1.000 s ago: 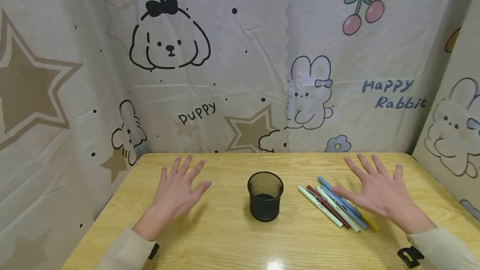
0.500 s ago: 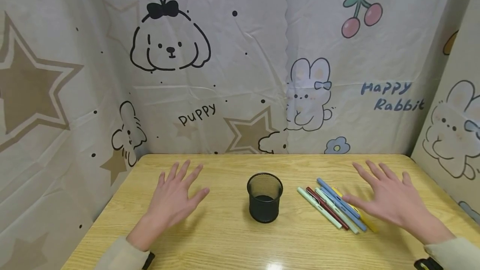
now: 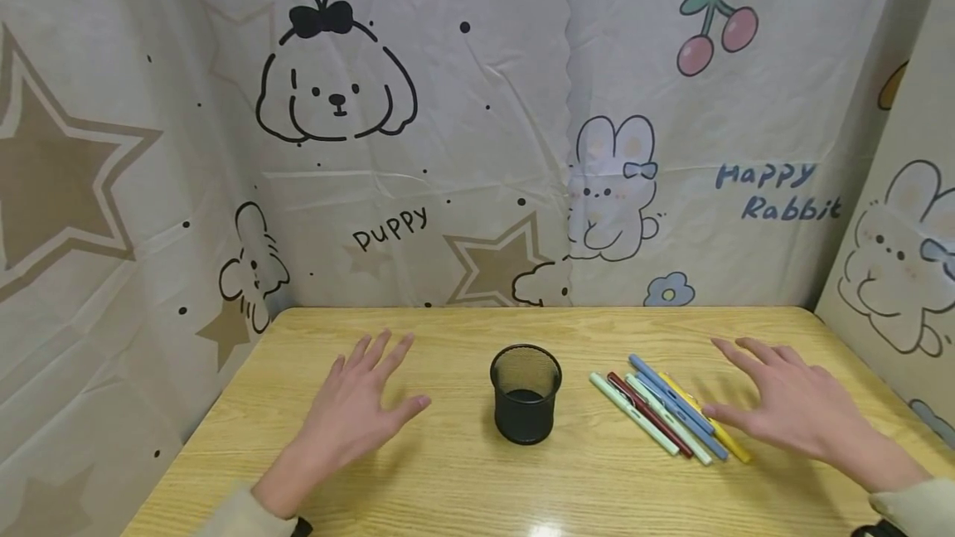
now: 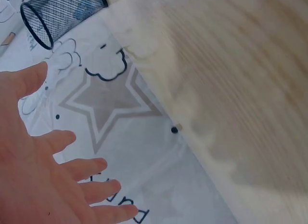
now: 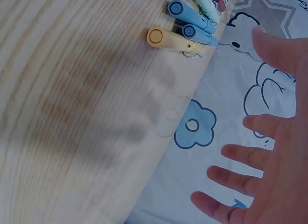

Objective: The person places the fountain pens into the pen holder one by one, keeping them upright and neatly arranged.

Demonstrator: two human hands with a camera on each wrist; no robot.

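A black mesh pen holder (image 3: pixel 525 417) stands upright near the middle of the wooden table, with nothing visible inside. To its right lies a group of several pens: pale green (image 3: pixel 634 414), dark red (image 3: pixel 649 413), blue (image 3: pixel 671 394) and yellow (image 3: pixel 734 444). My left hand (image 3: pixel 354 413) hovers over the table left of the holder, fingers spread and holding nothing. Just right of the pens is my right hand (image 3: pixel 798 404), its fingers relaxed and slightly bent, holding nothing. In the right wrist view the yellow pen (image 5: pixel 168 39) is the one nearest that hand.
The light wooden table (image 3: pixel 448 479) reaches back to a printed cloth (image 3: pixel 485 147) hanging behind it. The cloth also runs along the left and right sides, close to the table edges.
My right hand has moved right and a little down, away from the pens, uncovering the yellow one. The left hand has shifted slightly lower. Pens and holder stay put.
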